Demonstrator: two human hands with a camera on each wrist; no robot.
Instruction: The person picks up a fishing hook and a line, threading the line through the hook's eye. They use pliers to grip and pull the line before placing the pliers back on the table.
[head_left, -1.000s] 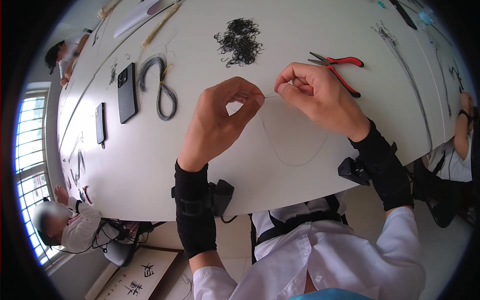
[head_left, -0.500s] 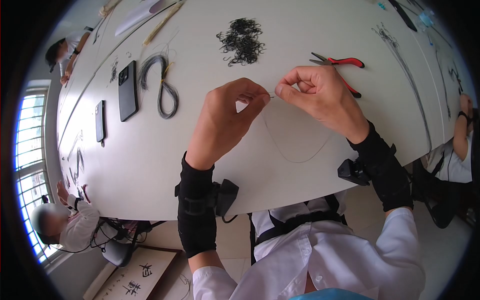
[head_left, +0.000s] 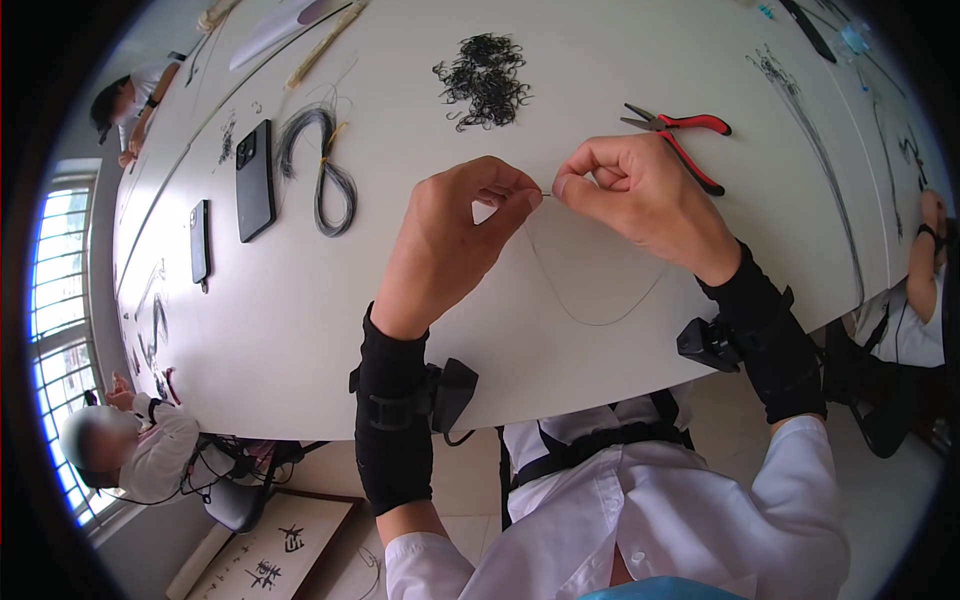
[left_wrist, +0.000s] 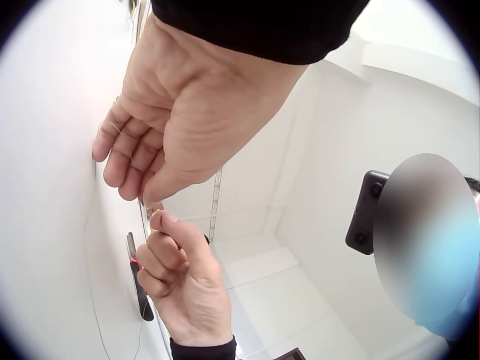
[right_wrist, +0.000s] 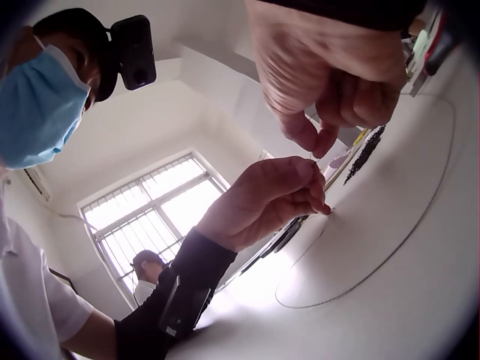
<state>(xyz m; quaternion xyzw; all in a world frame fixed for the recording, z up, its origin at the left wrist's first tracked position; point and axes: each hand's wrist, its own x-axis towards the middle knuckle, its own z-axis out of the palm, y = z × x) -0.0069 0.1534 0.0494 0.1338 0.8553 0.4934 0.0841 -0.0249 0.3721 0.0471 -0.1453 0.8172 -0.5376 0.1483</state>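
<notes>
In the head view both hands meet over the white table (head_left: 470,370), fingertips almost touching. The left hand (head_left: 455,235) pinches a small dark fish hook between thumb and forefinger; only its thin shank (head_left: 546,194) shows past the fingertips. Facing it, the right hand (head_left: 632,195) pinches thin fishing line, thumb on bent forefinger, other fingers curled. A loop of this fishing line (head_left: 598,325) hangs below the hands. In the left wrist view, the left hand's other fingers (left_wrist: 120,165) are spread loosely, with line crossing them.
Beyond the hands lies a pile of black fish hooks (head_left: 482,80). Red-handled pliers (head_left: 700,123) sit just past the right hand. To the left are a coil of line (head_left: 335,195) and two phones, one larger (head_left: 256,185). Long tied lines (head_left: 820,150) stretch along the right.
The left hand has shifted slightly right, narrowing the gap between the fingertips. The right hand moved down a little, and the line between them shows shorter. Both hands keep their pinch.
</notes>
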